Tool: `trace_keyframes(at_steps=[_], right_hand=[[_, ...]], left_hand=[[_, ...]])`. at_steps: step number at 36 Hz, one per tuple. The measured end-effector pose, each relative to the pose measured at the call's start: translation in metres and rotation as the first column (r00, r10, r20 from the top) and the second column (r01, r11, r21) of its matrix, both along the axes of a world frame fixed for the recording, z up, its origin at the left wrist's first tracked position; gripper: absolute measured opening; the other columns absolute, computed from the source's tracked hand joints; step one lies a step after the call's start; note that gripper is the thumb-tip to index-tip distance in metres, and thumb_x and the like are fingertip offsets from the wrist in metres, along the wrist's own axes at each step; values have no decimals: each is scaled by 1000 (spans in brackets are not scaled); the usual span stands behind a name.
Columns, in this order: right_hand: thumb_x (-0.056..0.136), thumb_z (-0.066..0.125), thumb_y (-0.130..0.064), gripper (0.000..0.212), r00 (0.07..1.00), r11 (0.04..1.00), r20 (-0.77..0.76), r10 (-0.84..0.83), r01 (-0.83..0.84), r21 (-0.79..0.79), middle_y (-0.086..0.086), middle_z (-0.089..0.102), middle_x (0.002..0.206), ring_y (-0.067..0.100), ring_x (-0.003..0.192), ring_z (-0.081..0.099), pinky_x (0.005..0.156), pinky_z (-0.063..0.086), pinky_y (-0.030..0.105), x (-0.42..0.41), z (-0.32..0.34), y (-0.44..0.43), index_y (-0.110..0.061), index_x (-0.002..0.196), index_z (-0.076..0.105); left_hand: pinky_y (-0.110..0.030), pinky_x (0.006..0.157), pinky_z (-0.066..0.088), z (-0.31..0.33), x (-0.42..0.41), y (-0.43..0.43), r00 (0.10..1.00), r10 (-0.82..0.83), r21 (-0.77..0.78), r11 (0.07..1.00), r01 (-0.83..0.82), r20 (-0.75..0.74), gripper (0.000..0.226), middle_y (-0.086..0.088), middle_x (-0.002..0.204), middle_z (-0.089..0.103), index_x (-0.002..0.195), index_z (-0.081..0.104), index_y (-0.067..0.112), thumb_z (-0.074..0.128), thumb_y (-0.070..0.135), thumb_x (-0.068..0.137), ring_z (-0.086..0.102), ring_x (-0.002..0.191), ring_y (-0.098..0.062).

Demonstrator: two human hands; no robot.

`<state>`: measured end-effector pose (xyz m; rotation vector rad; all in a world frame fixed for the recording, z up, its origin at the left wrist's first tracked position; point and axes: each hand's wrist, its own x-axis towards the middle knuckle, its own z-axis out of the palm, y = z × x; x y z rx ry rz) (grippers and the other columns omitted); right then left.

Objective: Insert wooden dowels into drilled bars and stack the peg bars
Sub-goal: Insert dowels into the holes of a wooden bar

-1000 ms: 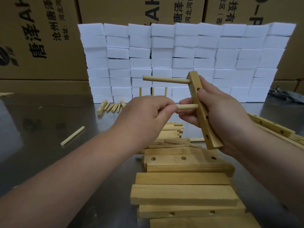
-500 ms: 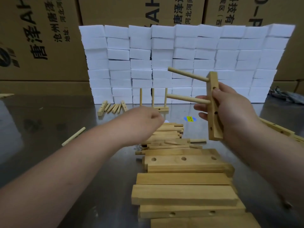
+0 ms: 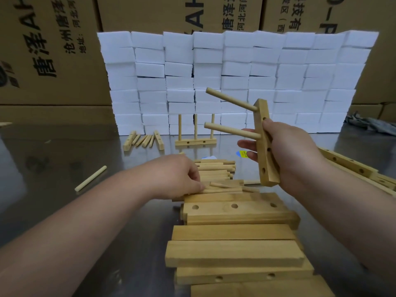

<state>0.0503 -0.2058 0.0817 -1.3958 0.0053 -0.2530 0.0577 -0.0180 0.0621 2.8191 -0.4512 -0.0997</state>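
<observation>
My right hand [image 3: 285, 151] grips a drilled wooden bar [image 3: 265, 144], held nearly upright above the table. Two dowels [image 3: 232, 130] stick out of its upper holes toward the left; the lower holes are bare. My left hand [image 3: 177, 176] rests palm down on the pile of loose dowels [image 3: 216, 170], fingertips touching one dowel; I cannot tell whether it is pinched. Blank drilled bars [image 3: 233, 207] lie stacked in front of me. A finished peg bar [image 3: 195, 142] with three upright dowels stands at the back.
A single dowel [image 3: 91, 178] lies on the steel table at the left. Short wooden pieces [image 3: 143, 140] lie near the wall of white foam blocks [image 3: 235, 78]. More drilled bars [image 3: 351, 163] lie at the right. Cardboard boxes [image 3: 49, 50] stand behind. A grey cloth [image 3: 372, 123] lies far right.
My left hand let go of the second dowel after pushing it into the bar and dropped down onto the dowel pile. My right hand moved the bar to the right and tilted it upright.
</observation>
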Motion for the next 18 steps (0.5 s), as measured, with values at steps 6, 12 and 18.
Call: trace_keyframes(at_steps=[6, 12, 18], right_hand=[[98, 42, -27, 15, 999, 998, -23, -26, 27, 52, 5, 70, 84, 13, 59, 70, 50, 57, 28, 4, -4, -1, -21, 102, 55], [98, 41, -29, 18, 998, 992, -54, 12, -5, 128, 3, 70, 59, 14, 44, 62, 43, 51, 24, 5, -3, -1, -18, 102, 55], [98, 40, -20, 15, 997, 987, -70, 41, -29, 161, 7, 68, 56, 15, 42, 61, 42, 50, 21, 5, -2, -1, -12, 96, 52]], left_hand=[[-18, 61, 42, 0, 1, 0, 999, 7, 29, 1000, -6, -47, 14, 14, 83, 63, 83, 64, 34, 56, 45, 86, 57, 76, -2], [-16, 57, 36, 1, 1, 0, 997, 7, 47, 999, -3, -79, 15, 16, 86, 59, 93, 60, 35, 51, 46, 89, 54, 75, 0], [-18, 55, 37, 0, 1, 1, 998, 4, 5, 1000, -4, -70, 9, 17, 80, 56, 81, 58, 38, 56, 45, 86, 55, 70, -1]])
